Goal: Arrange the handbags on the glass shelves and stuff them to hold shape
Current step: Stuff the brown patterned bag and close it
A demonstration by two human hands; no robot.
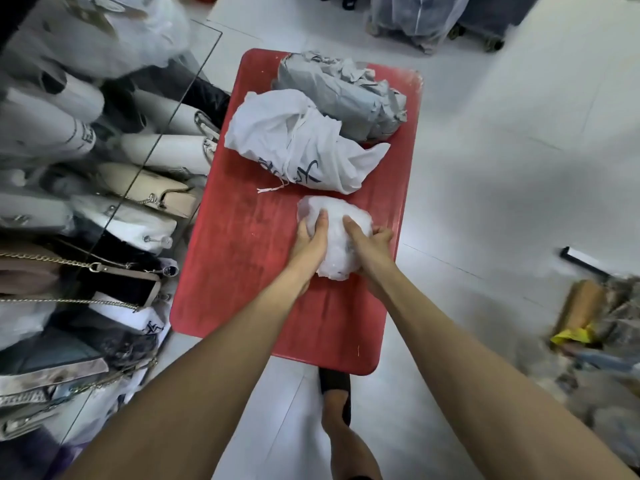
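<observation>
From the head view I look straight down on a red table (242, 271) with both my hands on a wad of white stuffing paper (334, 233) near its middle. My left hand (310, 242) curls round the wad's left flank, thumb on top; my right hand (370, 245) grips the right flank the same way. So both are closed on the wad, pressing it between them. It looks like I am shaping a filler ball, though I cannot tell whether a bag is underneath.

Just beyond the wad lies a white dust bag (298, 143) with dark lettering and a loose drawstring, and beyond that a grey paper-wrapped bundle (343, 95), touching it. Both lie slanted across the table.

The relation that matters: the glass shelves (166, 133) stand to my left, their edge running beside the table, crowded with handbags (152, 192) and chain straps. My left hand is the nearer one to them. The wad's long axis runs away from me, so any carry goes sideways to the left.
</observation>
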